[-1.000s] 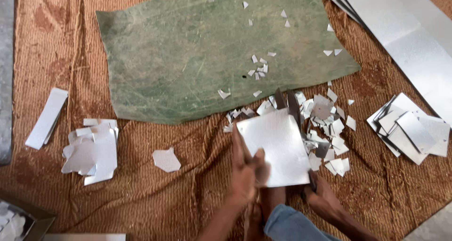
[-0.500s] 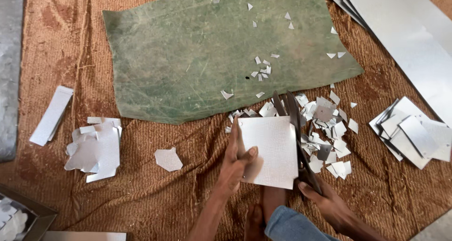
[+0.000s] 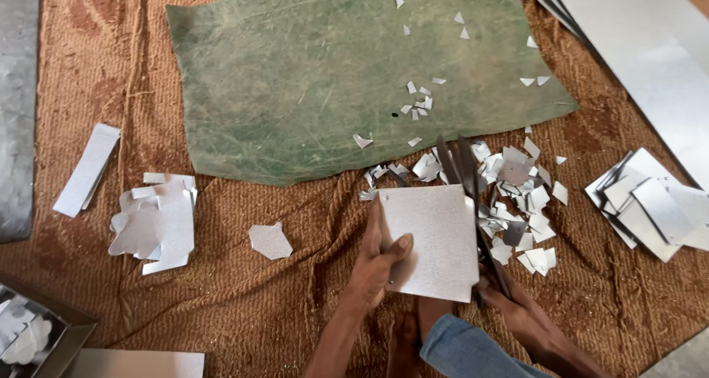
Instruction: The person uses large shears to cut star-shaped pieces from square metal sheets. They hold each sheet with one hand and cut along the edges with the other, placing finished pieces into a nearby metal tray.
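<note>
Head view: the left hand (image 3: 378,263) pinches the near-left edge of a square metal sheet (image 3: 432,237), thumb on top, fingers clamped beneath. The sheet lies just right of that hand, above the brown mat (image 3: 244,304). The right hand (image 3: 517,311) closes around the handles of shears (image 3: 473,201), whose long blades run along the sheet's right edge, pointing far toward the green mat (image 3: 332,75). Metal scraps (image 3: 517,201) lie right of the blades.
</note>
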